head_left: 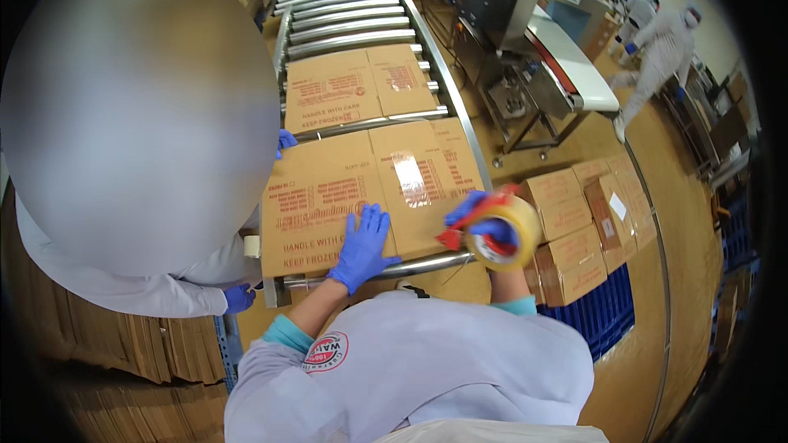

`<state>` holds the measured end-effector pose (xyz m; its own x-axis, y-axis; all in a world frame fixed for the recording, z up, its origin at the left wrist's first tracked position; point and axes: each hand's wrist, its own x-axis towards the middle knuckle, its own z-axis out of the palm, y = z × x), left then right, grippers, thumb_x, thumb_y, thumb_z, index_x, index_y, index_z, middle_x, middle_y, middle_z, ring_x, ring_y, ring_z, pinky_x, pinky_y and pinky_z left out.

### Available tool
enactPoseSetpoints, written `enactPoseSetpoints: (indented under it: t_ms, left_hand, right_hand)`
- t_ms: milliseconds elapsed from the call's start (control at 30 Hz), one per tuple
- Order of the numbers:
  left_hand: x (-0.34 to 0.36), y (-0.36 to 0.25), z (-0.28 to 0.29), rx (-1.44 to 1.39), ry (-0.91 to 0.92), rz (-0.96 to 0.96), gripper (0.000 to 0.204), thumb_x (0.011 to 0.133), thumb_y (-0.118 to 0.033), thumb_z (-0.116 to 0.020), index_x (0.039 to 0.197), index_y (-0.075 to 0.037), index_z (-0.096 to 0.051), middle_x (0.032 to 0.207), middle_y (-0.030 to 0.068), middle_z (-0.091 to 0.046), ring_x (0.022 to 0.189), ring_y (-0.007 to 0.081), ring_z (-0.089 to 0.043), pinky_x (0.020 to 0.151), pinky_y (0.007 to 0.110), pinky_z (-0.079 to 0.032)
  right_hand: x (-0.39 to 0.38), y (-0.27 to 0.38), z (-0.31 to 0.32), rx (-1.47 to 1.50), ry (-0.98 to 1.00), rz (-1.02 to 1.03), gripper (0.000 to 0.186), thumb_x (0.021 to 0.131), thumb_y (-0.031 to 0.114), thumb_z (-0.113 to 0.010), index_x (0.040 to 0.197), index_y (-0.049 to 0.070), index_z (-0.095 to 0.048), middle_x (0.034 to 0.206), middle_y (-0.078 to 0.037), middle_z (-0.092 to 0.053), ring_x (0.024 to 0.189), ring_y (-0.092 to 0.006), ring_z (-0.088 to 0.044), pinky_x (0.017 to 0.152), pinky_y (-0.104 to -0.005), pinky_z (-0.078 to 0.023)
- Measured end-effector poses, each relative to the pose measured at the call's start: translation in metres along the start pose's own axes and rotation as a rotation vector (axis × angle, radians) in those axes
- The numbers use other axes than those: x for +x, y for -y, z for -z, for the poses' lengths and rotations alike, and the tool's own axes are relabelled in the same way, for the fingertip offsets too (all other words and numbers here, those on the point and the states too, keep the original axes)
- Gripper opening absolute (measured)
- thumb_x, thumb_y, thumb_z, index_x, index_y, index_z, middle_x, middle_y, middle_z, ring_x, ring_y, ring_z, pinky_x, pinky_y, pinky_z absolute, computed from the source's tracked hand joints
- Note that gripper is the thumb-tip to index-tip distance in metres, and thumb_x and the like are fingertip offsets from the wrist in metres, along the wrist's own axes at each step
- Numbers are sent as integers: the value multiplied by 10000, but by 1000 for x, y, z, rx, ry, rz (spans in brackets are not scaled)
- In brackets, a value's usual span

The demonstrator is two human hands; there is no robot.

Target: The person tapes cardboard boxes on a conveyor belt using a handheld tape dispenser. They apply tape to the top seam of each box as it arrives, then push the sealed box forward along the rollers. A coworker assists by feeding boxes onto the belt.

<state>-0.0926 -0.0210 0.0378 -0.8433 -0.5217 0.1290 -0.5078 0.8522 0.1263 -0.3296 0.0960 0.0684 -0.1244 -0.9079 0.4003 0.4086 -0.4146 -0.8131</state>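
Observation:
A brown cardboard carton (328,184) with red print lies on the near end of the roller conveyor, its top flaps closed. A shiny strip of clear tape crosses part of the flap seam. My left hand (362,248), in a blue glove, rests flat on the carton's near side with fingers stretched out. In my blue-gloved right hand (498,231) is a red tape dispenser (465,220) with a wide yellowish roll, held over the carton's near right corner. Part of that hand is hidden behind the roll.
Another carton (361,82) lies farther up the roller conveyor (353,23). A co-worker (123,287) stands close at the left. Cartons are stacked on a blue pallet (603,316) at right, near a belt machine (566,57). Flat cardboard (148,353) is piled at lower left.

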Motion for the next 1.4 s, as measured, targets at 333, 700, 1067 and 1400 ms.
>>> enactPoseSetpoints:
  t_ms: [333, 700, 1067, 1400]
  left_hand:
    - [144, 35, 92, 419, -367, -227, 668, 689, -273, -669, 1262, -73, -390, 1287, 130, -396, 1257, 273, -314, 1032, 547, -175]
    - [-83, 48, -21, -223, 187, 516, 1354, 398, -577, -783, 1368, 69, -93, 1434, 278, -10, 1337, 419, 33, 1017, 614, -16]
    - [-91, 23, -49, -126, -68, 493, 1242, 495, -667, -668, 1343, 94, -174, 1423, 280, -94, 1352, 363, -35, 1035, 593, 14]
    - [-97, 18, -53, -124, -53, 483, 1168, 515, -581, -702, 1342, 78, -205, 1424, 268, -114, 1352, 359, -62, 1021, 627, -6]
  right_hand:
    - [-58, 54, 8, -165, -425, 296, 368, 665, 233, -681, 889, -6, -512, 894, -160, -594, 901, -280, -580, 931, -448, -390]
    - [69, -59, -90, -448, -101, 108, 280, 705, 7, -691, 958, 54, -583, 951, -69, -626, 926, -172, -587, 1036, -384, -301]
    - [157, -210, -81, 85, -241, -504, 199, 847, 176, -479, 849, 11, -589, 853, -137, -621, 737, -229, -610, 653, -333, -528]
    - [43, -161, -99, 57, -140, -705, 139, 876, 118, -492, 901, 4, -568, 863, -141, -623, 742, -207, -622, 647, -344, -533]
